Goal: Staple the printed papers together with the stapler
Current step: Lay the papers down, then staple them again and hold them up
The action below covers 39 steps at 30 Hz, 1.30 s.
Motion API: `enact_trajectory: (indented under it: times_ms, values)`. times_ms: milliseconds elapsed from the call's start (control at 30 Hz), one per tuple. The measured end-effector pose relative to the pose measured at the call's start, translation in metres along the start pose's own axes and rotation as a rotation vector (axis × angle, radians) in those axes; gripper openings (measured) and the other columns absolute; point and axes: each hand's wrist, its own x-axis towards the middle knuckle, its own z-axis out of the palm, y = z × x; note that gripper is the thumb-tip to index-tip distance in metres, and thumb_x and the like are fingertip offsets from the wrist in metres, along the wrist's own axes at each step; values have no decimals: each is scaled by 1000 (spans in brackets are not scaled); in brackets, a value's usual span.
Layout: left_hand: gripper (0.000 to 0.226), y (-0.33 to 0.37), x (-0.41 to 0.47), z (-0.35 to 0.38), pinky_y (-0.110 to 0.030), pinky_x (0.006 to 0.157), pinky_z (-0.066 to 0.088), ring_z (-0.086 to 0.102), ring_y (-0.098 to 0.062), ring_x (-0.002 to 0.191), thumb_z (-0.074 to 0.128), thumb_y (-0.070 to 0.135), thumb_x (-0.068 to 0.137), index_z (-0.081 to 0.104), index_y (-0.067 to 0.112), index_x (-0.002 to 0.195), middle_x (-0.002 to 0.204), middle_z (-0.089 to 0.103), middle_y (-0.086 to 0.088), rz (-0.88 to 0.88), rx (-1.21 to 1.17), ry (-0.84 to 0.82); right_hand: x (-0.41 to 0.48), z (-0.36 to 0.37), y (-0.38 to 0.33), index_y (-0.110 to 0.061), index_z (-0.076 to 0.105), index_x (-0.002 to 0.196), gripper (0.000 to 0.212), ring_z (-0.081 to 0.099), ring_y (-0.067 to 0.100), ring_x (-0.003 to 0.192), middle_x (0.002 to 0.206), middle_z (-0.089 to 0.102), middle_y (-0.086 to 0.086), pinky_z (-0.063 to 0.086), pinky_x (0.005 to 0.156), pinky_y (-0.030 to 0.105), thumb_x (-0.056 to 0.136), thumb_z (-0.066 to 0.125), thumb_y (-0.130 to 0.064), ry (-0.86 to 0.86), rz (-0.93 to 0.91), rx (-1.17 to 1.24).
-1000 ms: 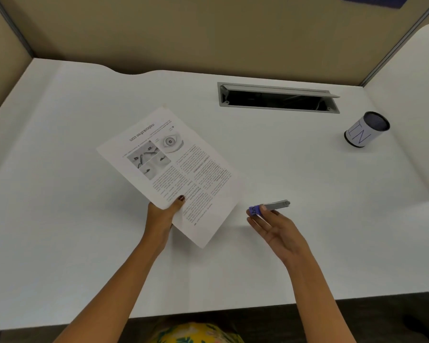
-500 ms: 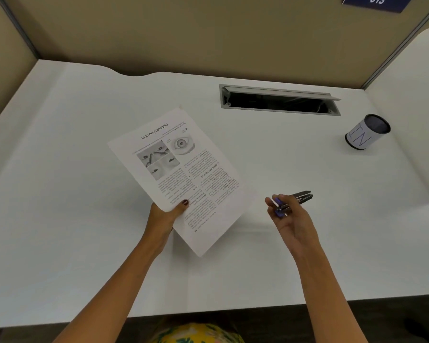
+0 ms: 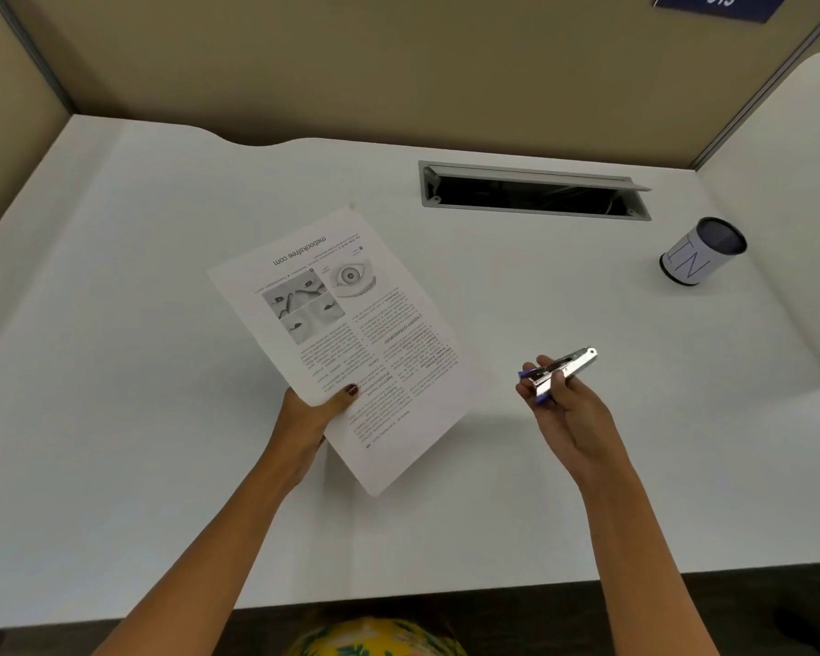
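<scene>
The printed papers [image 3: 346,333] are a white stack with upside-down text and eye pictures, held above the white desk [image 3: 114,371]. My left hand [image 3: 311,419] pinches their near left edge, thumb on top. To the right, my right hand [image 3: 566,409] is raised off the desk and grips a small silver stapler [image 3: 562,366] with blue ends. The stapler's metal nose points away to the right, well apart from the papers.
An open grey cable slot [image 3: 533,190] is set into the desk at the back. A white cylindrical cup [image 3: 701,253] with dark lettering lies tilted at the far right. Beige partition walls [image 3: 398,63] enclose the desk; its front edge is near my body.
My right hand took the stapler off the desk and lifted it, moving right and turning palm up. The papers shifted slightly to the right in my left hand.
</scene>
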Motion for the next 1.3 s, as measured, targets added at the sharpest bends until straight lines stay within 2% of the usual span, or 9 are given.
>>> enact_trajectory:
  times_ms: [133,233,367,467,600,833,967,1100,1300]
  values:
    - [56,0,0,-1,-34,75,59,66,-17,107,69,6,78,53,31,127,124,65,3,13,8,11,1,3,-3,5,53,115,24,66,26,98,112,62,18,54,93,36,100,44,-12,-9,-33,-86]
    - [54,1,0,0,-36,78,59,65,-16,109,69,5,80,54,36,121,123,65,5,25,21,15,0,7,-6,7,59,111,38,69,23,99,105,68,15,56,91,34,90,60,-25,35,-70,-230]
    - [51,3,-2,3,-35,85,57,64,-11,109,71,11,77,57,40,116,121,66,10,46,72,7,-1,17,-6,-7,68,103,32,70,21,94,99,73,7,57,80,30,84,68,-33,109,-130,-453]
    - [48,4,-3,7,-29,82,57,64,-6,106,72,12,77,58,43,112,115,67,16,60,100,4,2,28,-1,-22,72,87,11,69,20,96,90,76,-3,57,80,35,80,74,-30,156,-212,-564]
    - [48,6,-3,10,-28,82,57,64,-4,106,71,10,79,58,44,111,111,67,20,77,125,-12,6,39,7,-26,71,81,14,68,16,91,90,75,-2,56,88,41,74,80,-34,235,-241,-672]
    - [49,11,-5,12,-31,84,56,64,-7,108,73,24,70,59,46,110,114,68,18,82,132,-39,12,40,10,-12,67,98,22,68,31,100,107,71,13,57,88,44,84,71,-29,127,-78,-614]
    - [45,11,-5,8,-25,81,57,64,-3,106,74,26,70,62,50,105,110,69,22,79,163,-42,12,34,7,-3,60,115,40,67,36,102,115,68,15,54,92,47,86,68,-30,76,36,-565]
    - [42,11,-5,6,-20,78,56,64,0,105,74,28,69,64,56,99,106,69,25,73,195,-45,10,25,2,1,60,114,48,71,32,92,109,71,14,57,85,41,83,69,-35,25,103,-579]
    - [43,10,-5,5,-20,77,56,64,1,104,74,27,69,62,49,104,107,69,24,78,173,-26,9,17,-6,1,61,111,53,73,31,88,106,71,15,62,76,37,76,71,-37,-19,193,-525]
